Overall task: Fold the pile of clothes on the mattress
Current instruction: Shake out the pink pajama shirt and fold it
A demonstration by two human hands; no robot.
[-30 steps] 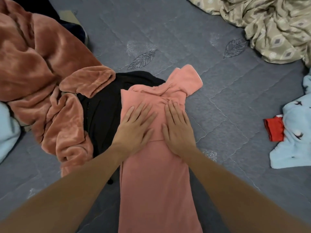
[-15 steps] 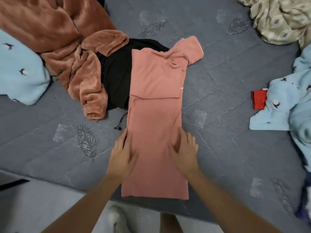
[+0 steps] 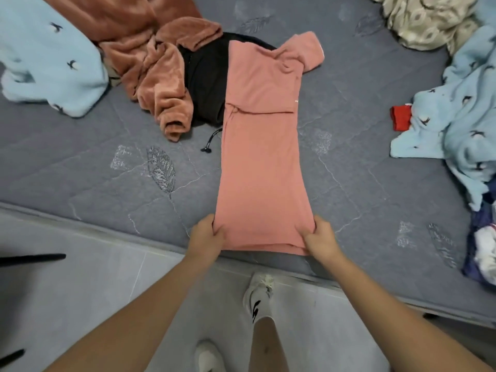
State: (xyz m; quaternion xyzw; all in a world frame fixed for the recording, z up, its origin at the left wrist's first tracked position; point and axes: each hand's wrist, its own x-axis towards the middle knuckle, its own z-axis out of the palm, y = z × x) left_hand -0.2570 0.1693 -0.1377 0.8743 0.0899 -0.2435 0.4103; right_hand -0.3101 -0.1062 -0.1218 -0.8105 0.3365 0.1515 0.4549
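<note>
change: both hands slid from mid-garment to hem | left hand [image 3: 205, 234] and right hand [image 3: 320, 237] now pinch pink dress [image 3: 261, 157] bottom corners | ready to fold hem away from hands

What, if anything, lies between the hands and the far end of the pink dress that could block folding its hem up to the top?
Nothing visible does. The left hand and right hand grip the near hem of the pink dress, and its upper surface is bare. The black garment lies beside and partly under its far left edge.
</note>
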